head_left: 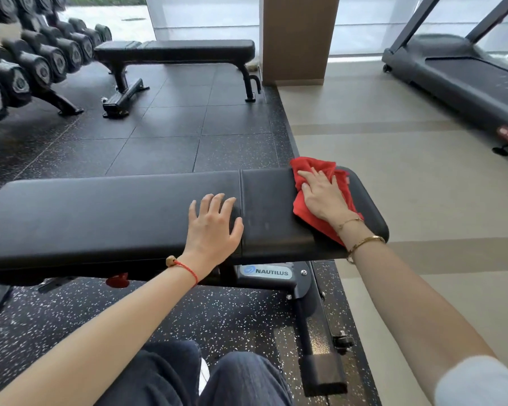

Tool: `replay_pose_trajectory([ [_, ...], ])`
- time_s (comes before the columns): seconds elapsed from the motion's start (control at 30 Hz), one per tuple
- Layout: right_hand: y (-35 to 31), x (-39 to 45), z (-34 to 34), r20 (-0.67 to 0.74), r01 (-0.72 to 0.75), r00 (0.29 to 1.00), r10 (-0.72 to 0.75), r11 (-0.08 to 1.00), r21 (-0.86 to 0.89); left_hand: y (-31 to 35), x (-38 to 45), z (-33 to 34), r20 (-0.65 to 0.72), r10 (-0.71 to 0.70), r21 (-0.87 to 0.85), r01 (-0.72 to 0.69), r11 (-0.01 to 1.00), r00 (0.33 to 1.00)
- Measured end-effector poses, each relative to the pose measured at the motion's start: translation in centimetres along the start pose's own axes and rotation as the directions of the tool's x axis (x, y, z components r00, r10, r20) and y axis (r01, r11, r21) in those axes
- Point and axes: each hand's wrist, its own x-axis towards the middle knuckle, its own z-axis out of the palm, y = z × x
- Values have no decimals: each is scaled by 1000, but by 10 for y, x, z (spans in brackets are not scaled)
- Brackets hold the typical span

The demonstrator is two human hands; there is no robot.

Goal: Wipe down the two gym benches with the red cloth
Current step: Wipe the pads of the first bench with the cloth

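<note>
Here the floor is in two parts: dark rubber tiles (170,136) with small white specks under the weights area, and a pale beige floor (408,159) with darker stripes to the right. At the back there is a bright window wall (206,19), and a brown pillar (296,39) stands in front of it.

There are two benches, both with black padding. The near bench (115,218) lies across the view from left to right; its top is made of two pads with a seam between them, and a small label on its frame reads NAUTILUS. The far bench (176,49) stands well apart, near the window, with nothing on it.

There is one red cloth (311,212). It lies on the right end of the near bench, partly crumpled, and one corner hangs over the front edge. The right hand (323,194) presses flat on the cloth with straight fingers, not curled round it. The left hand (213,227) rests flat on the bare padding just beside the seam, with fingers spread, and it holds nothing.

On the left a rack of dumbbells (35,63) is seen in two rows; I cannot count them exactly. One treadmill (464,80) stands on the pale floor at the right.
</note>
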Motion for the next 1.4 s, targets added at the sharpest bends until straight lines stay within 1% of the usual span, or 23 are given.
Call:
replay_pose_trajectory([
  [0.1,-36,4,14,25,62,998,-62,998,9,-32,-3,-10,-16,-45,23,45,999,999],
  [0.17,-68,-4,27,51,168,984,-169,986,23,-51,-5,-15,-24,-91,25,92,995,996],
  [0.27,-107,-30,42,54,357,932,-359,933,37,-72,-9,-20,-32,-165,42,166,985,986],
  [0.37,-105,-54,41,78,451,886,-458,888,94,-92,-14,-20,-42,-211,45,213,976,977],
  [0.43,-89,-61,35,83,487,866,-493,870,79,-105,-16,-19,-37,-250,38,251,967,968],
  [0.5,-76,-53,29,59,455,887,-459,888,63,-111,-17,-17,-33,-289,15,289,957,957],
  [0.57,-73,-35,29,47,364,929,-367,929,65,-110,-17,-14,-41,-304,-1,304,953,952],
  [0.63,-84,-10,34,62,278,958,-280,960,41,-108,-17,-13,-58,-310,-13,310,951,949],
  [0.7,-104,8,45,79,235,969,-236,972,21,-107,-17,-13,-63,-316,-14,316,949,947],
  [0.73,-116,13,51,85,242,966,-243,970,16,-107,-17,-13,-61,-317,-11,317,948,946],
  [0.8,-144,12,62,94,307,947,-307,952,7,-107,-18,-15,-61,-318,-5,318,948,946],
  [0.9,-172,-17,76,93,465,881,-464,885,20,-109,-18,-15,-75,-316,-5,317,949,946],
  [0.97,-171,-44,76,66,527,846,-528,849,37,-111,-19,-14,-92,-303,-7,304,953,949],
  [1.03,-156,-64,70,38,527,848,-529,849,40,-113,-19,-13,-107,-292,-13,292,956,951],
  [1.17,-112,-71,50,-24,429,903,-428,903,34,-114,-20,-11,-102,-286,-10,286,958,953],
  [1.23,-98,-56,45,-32,351,936,-352,936,-13,-112,-21,-11,-85,-289,-9,290,957,953],
  [1.33,-98,-21,41,-19,177,984,-177,984,-33,-108,-20,-12,-55,-313,1,313,950,948],
  [1.37,-103,-11,42,-8,150,989,-150,988,-32,-107,-20,-12,-50,-318,5,318,948,947],
  [1.4,-111,-5,44,7,154,988,-153,987,-37,-106,-20,-13,-49,-321,8,321,947,946],
])
